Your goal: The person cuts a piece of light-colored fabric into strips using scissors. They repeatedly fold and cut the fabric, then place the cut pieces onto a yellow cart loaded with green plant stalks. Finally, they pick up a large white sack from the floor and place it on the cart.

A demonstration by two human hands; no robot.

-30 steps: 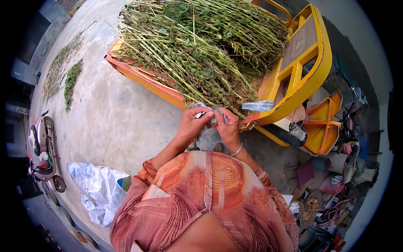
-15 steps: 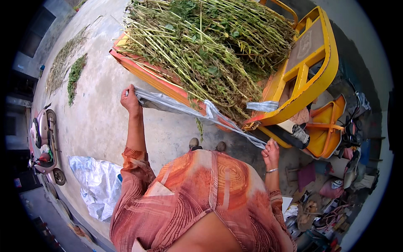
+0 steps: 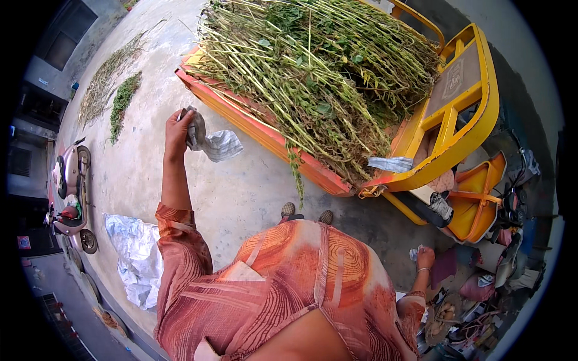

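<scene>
The left hand [image 3: 176,131] is raised off the near long edge of the cart bed [image 3: 322,173], below its left corner. Its fingers are clamped on a grey striped strip [image 3: 221,145], whose loose end is hung to the right, near that edge but apart from it. The right hand [image 3: 425,259] is held low, well beyond the near right corner; its fingers are curled together on a small pale scrap [image 3: 413,253], of which little can be made out. A bracelet [image 3: 424,270] is worn at the right wrist. The bed is heaped with cut stalks [image 3: 319,78], and 1 leafy sprig [image 3: 295,171] is hung over the near edge. At the near right corner, a 2nd striped strip [image 3: 390,164] is laid against the yellow frame [image 3: 489,102]. On the concrete floor [image 3: 162,96], 2 plant heaps are seen left of the bed, 1 dry [image 3: 108,84] and 1 green [image 3: 124,105]. A white sack [image 3: 135,259] is spread near a parked scooter [image 3: 71,171].
</scene>
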